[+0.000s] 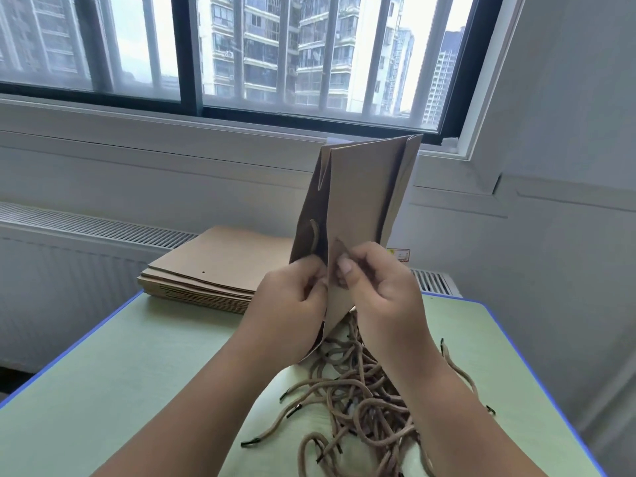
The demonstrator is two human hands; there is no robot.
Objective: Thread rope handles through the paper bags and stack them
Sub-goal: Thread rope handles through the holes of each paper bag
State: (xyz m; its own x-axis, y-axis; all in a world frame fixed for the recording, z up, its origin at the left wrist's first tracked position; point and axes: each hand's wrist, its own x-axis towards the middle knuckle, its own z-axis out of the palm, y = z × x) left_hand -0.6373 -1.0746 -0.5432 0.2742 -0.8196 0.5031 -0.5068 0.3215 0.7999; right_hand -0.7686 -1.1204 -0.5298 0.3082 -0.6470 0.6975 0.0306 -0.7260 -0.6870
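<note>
**Head view: threading at the near edge**

The right hand (382,290) pinches the paper bag (364,194) at its near edge, fingers curled tight. The left hand (292,297) pinches it just beside, equally close. The bag's long axis rises up and away. A rope (314,235) hangs on its left panel. Spare ropes (358,401) lie on the table (120,373) below, and flat bags (213,270) are stacked far left.

Pale green rectangular tabletop, blue-edged (120,356). On it: flat stack of brown kraft paper bags (213,270) at far side; tangled heap of tan rope handles, black-tipped (358,401), near right.
</note>
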